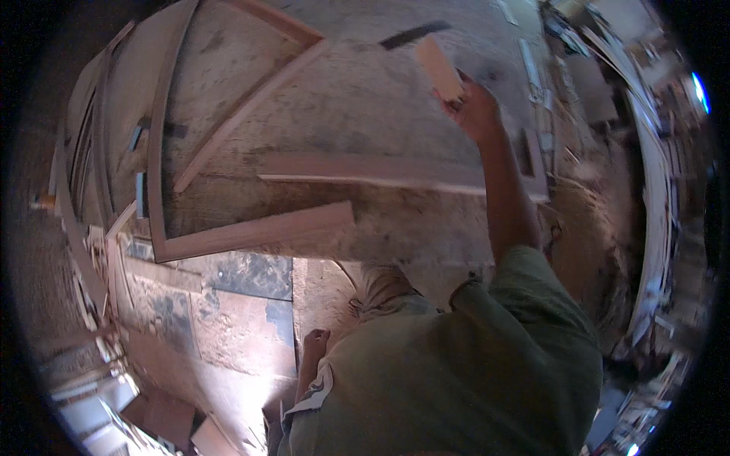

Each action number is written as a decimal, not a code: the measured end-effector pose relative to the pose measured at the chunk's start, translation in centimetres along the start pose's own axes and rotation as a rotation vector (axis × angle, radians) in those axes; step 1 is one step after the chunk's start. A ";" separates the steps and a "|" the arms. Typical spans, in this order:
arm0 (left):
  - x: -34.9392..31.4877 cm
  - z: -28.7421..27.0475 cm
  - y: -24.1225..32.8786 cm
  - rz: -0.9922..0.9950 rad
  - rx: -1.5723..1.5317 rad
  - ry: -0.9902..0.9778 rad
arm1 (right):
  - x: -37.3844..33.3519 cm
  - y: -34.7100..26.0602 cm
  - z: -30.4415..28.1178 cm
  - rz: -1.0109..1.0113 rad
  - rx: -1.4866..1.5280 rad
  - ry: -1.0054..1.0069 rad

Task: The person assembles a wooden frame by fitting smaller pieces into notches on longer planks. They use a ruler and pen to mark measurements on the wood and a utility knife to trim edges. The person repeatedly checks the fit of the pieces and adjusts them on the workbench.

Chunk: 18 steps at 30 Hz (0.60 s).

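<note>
Over the dusty workbench (365,99), in the head view, the person's right hand (475,106) is raised at the end of an outstretched arm, the forearm running up from the green sleeve (525,273) toward the far part of the bench. The fingers are curled tight around the lower end of a small pale wooden block (439,67), which sticks up and to the left out of the fist, tilted, held above the bench surface rather than lying on it.

The left hand (314,343) hangs low beside the body, near the lower middle of the picture, above the patchy floor (228,304). Its fingers look folded in toward the palm; whether they grip anything cannot be told.

Just below the raised hand a long flat plank (365,171) lies across the bench, running left to right and passing behind the forearm. A wooden frame (163,152) with a diagonal brace (251,106) rests on the left part of the bench, its lower rail (266,232) reaching to the bench's near edge. A dark flat strip (414,34) lies at the far side, just beside the block's top end. Thin wood strips (84,190) lean along the left edge.

No box, tray or bin can be made out clearly; offcuts and clutter (608,99) crowd the right side, too blurred to sort.
</note>
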<state>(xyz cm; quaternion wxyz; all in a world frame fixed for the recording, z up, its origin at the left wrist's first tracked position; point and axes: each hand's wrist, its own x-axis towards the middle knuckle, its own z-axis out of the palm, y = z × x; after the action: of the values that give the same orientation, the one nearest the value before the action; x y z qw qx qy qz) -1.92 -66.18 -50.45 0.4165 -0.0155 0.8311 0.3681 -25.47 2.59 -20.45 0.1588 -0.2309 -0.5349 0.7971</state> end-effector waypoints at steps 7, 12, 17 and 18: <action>-1.9 1.6 6.8 0.247 0.349 -0.275 | -37.0 -2.8 -13.1 -0.142 0.182 -0.017; -1.1 6.8 8.6 0.602 0.566 -0.378 | -48.1 -2.5 -15.6 -0.184 0.262 0.355; -7.9 10.5 25.3 0.714 0.375 -0.282 | -50.5 -2.9 -22.4 -0.196 0.233 0.506; -8.3 11.4 28.1 0.800 0.362 -0.233 | -50.2 -3.2 -23.4 -0.194 0.181 0.533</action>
<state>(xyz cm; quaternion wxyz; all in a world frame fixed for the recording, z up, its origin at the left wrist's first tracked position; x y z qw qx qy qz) 1.87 -40.95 -32.13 0.3284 0.4215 0.7702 0.3483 29.42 -3.07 -15.02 0.3890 -0.3650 -0.4204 0.7340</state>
